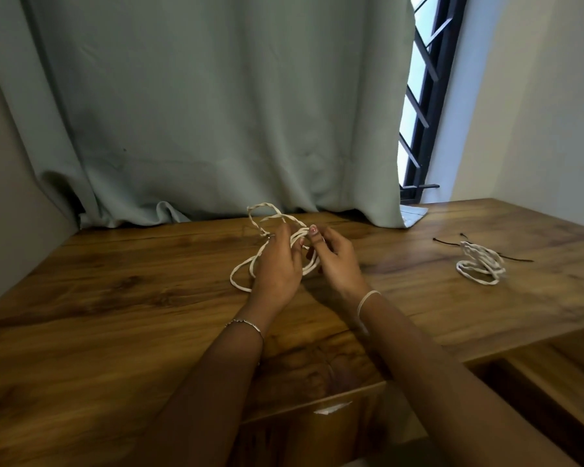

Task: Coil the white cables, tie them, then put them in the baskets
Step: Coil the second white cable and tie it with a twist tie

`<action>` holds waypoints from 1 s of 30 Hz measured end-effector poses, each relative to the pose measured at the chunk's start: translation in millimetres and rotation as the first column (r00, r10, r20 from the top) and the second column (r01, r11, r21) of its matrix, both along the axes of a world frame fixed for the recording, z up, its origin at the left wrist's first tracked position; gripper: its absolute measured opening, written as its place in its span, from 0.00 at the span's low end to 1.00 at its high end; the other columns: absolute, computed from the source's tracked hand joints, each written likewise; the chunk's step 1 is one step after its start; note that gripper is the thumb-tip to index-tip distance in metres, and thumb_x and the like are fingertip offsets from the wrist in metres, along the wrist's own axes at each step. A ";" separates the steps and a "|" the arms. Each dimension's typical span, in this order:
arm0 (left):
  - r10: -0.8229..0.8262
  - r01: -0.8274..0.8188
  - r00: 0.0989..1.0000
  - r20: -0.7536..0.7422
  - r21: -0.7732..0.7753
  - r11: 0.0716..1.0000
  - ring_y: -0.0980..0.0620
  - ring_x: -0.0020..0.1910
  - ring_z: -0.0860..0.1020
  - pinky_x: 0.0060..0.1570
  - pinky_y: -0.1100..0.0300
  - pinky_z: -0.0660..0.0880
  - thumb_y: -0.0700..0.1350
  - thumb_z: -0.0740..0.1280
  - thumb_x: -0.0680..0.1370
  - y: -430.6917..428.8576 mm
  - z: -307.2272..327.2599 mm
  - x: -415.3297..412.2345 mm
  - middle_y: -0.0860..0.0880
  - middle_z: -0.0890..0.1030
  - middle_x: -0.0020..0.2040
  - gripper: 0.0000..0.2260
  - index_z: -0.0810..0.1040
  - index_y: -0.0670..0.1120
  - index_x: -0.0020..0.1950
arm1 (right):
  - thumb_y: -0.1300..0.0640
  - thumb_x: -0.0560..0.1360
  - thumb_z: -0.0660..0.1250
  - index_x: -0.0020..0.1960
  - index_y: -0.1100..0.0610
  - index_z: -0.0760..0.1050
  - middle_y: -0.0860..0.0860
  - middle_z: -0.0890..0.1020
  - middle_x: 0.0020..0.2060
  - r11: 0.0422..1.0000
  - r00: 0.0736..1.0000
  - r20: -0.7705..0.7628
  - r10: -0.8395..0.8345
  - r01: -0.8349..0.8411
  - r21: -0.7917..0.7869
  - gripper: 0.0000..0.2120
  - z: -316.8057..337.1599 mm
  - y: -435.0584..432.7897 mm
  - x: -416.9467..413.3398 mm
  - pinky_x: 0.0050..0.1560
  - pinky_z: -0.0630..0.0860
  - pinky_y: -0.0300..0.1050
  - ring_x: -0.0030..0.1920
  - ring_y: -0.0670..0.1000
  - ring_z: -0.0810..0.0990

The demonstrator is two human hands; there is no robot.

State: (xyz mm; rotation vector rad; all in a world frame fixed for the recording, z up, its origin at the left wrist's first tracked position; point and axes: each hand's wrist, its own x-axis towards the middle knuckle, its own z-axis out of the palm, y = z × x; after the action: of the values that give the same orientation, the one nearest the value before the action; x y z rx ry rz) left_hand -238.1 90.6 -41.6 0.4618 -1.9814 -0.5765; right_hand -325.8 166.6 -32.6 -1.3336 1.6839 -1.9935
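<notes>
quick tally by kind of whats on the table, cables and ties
white cables: 2, the held cable between left hand and right hand, the coiled cable lying to the right
black ties: 2, as far as shows, partly hidden under the coiled cable
total: 4

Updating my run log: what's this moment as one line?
stage: coiling | left hand: grips white cable | right hand: pinches it | second cable: coiled on table, beside black ties
</notes>
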 end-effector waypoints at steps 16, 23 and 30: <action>-0.174 0.171 0.984 0.025 0.090 0.981 0.44 0.50 0.78 0.46 0.57 0.69 0.41 0.60 0.81 78.5 4.5 -79.6 0.43 0.80 0.50 0.03 0.71 0.45 0.54 | 0.57 0.77 0.68 0.48 0.58 0.82 0.52 0.84 0.40 0.886 0.868 -0.231 -0.441 0.462 0.045 0.06 21.9 108.5 -131.3 0.43 0.74 0.34 0.41 0.46 0.80; -0.209 0.215 0.977 -0.050 0.177 0.961 0.45 0.46 0.80 0.42 0.60 0.70 0.40 0.60 0.82 101.1 -2.3 -141.0 0.44 0.82 0.49 0.09 0.73 0.43 0.61 | 0.55 0.75 0.68 0.48 0.57 0.81 0.54 0.84 0.42 0.504 0.497 -0.436 -0.750 0.857 0.110 0.06 5.3 177.2 -245.0 0.45 0.76 0.45 0.44 0.54 0.81; -0.201 0.219 0.975 -0.090 0.301 0.928 0.45 0.52 0.79 0.49 0.56 0.74 0.40 0.59 0.82 107.7 -5.2 -177.3 0.43 0.80 0.55 0.09 0.71 0.42 0.61 | 0.58 0.77 0.66 0.53 0.58 0.81 0.57 0.82 0.50 0.285 0.386 -0.658 -0.646 0.922 0.261 0.08 -26.1 203.3 -291.7 0.54 0.73 0.49 0.53 0.58 0.78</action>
State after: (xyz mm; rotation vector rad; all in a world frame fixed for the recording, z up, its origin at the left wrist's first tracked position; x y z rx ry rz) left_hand -415.4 198.2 -46.9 0.4186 -1.9040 -1.0352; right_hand -617.5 369.9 -58.7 -0.6519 3.4035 -1.1119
